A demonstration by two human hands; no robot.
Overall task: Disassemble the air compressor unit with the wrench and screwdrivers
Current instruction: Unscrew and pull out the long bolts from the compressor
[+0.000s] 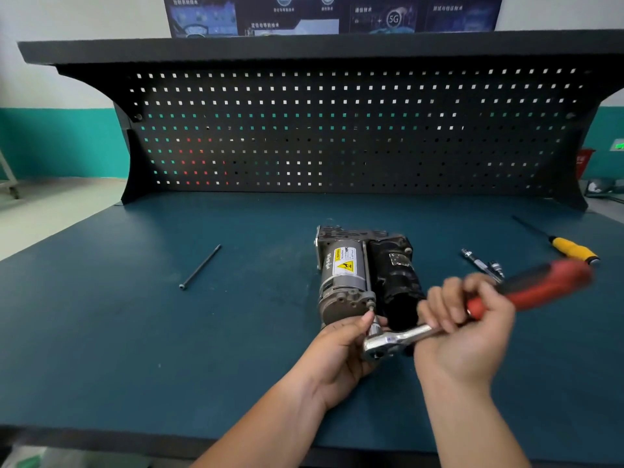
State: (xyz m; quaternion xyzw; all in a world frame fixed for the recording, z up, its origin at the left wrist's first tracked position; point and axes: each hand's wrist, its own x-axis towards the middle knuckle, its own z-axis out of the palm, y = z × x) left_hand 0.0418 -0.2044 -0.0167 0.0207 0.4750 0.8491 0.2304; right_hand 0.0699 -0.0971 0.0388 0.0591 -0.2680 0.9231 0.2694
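Left hand (337, 352) is pinched on the socket (374, 330), right hand (462, 329) wrapped round the ratchet wrench (401, 338). The socket is best kept square on the bolt (371, 305) — short swings only.

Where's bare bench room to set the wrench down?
Widest bare mat lies between the long bolt and the compressor; the strip between compressor and pegboard is free too. Right of the compressor is crowded: extension bar, yellow screwdriver, and the ratchet wrench in the right hand, with the left hand at its head.

A black pegboard (337, 130) backs the blue benchtop (135, 332) — above it, a dark poster (337, 15) (marked 5G).
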